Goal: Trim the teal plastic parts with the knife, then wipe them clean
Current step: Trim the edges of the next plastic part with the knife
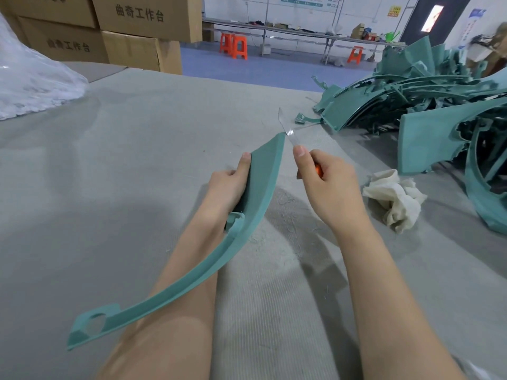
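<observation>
A long curved teal plastic part (260, 187) is held up over the grey table, its wide end pointing away from me. My left hand (229, 187) grips it near that wide end, thumb along its left face. My right hand (326, 185) grips a knife (288, 130) with an orange handle; the thumb lies along the blade's base. The blade touches the far top corner of the part. A crumpled off-white cloth (395, 198) lies on the table to the right of my right hand.
A big heap of teal parts (428, 105) fills the table's right side. A clear plastic bag (33, 78) sits at far left, with cardboard boxes (131, 31) behind it. The grey felt table (137, 149) carries fine shavings near my arms. Orange stools stand beyond.
</observation>
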The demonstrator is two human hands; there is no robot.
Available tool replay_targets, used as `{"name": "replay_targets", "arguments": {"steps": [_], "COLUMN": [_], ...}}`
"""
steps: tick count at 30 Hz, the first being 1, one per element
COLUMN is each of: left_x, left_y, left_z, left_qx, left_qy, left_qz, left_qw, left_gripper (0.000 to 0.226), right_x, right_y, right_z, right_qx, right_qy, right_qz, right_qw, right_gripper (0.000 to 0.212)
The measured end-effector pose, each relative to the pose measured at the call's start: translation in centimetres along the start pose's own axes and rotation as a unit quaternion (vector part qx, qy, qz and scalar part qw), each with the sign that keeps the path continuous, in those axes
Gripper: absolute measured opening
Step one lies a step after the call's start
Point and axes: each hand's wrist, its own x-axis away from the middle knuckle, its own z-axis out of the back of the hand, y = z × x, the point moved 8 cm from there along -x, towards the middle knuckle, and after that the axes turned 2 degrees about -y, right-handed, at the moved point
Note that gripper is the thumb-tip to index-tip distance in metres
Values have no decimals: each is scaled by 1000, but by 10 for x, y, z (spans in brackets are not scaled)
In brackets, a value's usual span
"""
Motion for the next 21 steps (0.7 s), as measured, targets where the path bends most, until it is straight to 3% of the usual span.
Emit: {"name": "replay_targets", "arguments": {"steps": [5,9,21], "left_x": [0,-1,-6], "left_y": [-2,-4,-15], "left_z": [0,5,13], "left_qx": [23,57,53], "left_qy": [5,18,31], "left_qz": [-3,0,35], "left_qw": [1000,998,998], "left_gripper": [54,57,65], "right_x": [-1,2,9], "right_y": [7,-2,-24], "right_z": [-1,2,-10], "right_qx": [8,-57,-72], "right_qy": [4,7,-126], "right_qz": [-28,-9,73], "right_qw": [1000,998,987], "right_gripper": [64,68,66]}}
